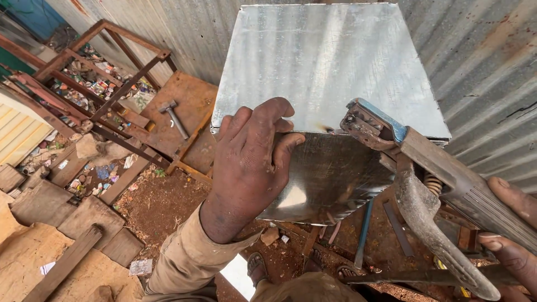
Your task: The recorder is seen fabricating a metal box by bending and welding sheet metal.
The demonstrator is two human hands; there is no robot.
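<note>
Grip, left: your left hand (pixel 250 168) is clenched on the near edge of the sheet-metal box (pixel 319 72), fingers curled over the top panel, thumb pressed against the front face.

Grip, right: your right hand (pixel 512 229) is closed around the handle of the clamp-type hand tool (pixel 425 168); only the fingertips show at the frame's right edge.

Hand tool: worn, rusty, with a blue-edged head. Its jaws sit on the box's near right edge, where top panel and front face meet. A curved lever hangs below the handle.

Sheet-metal box: bright galvanized, held up in front of you, top panel tilted toward the camera, against a corrugated metal wall (pixel 481 67).

Hammer (pixel 174 118): lies on a rusty flat plate (pixel 187 103) to the left, well apart from both hands.

Rusty angle-iron frames (pixel 106 84): left of the plate, over littered ground.

Wooden boards (pixel 72 223): lower left, on red earth.

Sandalled feet (pixel 257 267): below the box, with loose metal bars lying near them.
</note>
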